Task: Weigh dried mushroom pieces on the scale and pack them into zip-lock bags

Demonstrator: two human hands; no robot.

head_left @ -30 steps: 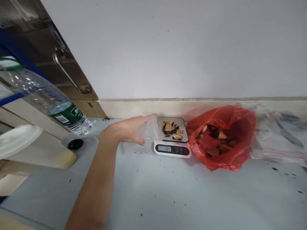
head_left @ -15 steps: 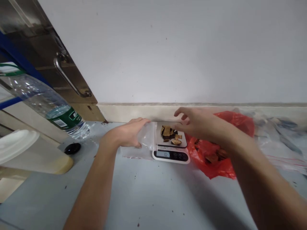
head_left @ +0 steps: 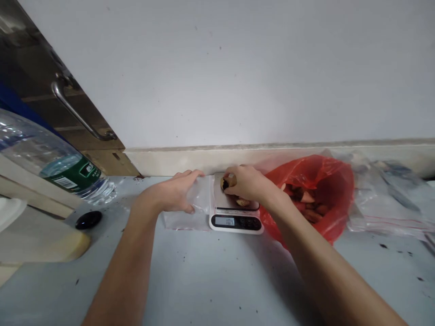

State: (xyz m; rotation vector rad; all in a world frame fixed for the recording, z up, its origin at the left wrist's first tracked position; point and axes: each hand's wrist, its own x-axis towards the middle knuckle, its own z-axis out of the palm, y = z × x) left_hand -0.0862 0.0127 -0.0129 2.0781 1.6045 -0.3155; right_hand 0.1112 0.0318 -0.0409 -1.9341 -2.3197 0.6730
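A white digital kitchen scale (head_left: 256, 229) stands against the wall base, its display reading about 10.4. Brown dried slices (head_left: 242, 202) lie on its plate, partly hidden by my fingers. My right hand (head_left: 247, 182) reaches over the plate, fingers closed round a dark-edged dried slice (head_left: 227, 183). Just left of the scale, my left hand (head_left: 176, 192) holds a clear plastic zip bag (head_left: 200, 195), thumb and fingers spread wide at it. The bag's mouth faces the scale plate. Under my right forearm sits an open red plastic bag (head_left: 335, 190) with more dried brown pieces in it.
A large water bottle (head_left: 73, 174) and a translucent tub (head_left: 44, 235) stand at the left, with a black oval object (head_left: 89, 220) nearby. Clear plastic bags (head_left: 387, 199) lie at the right. A white wall (head_left: 238, 81) rises behind the table.
My right hand has come down left onto the scale and closed on a dried slice. My left hand stays at the zip bag. The view has shifted somewhat.
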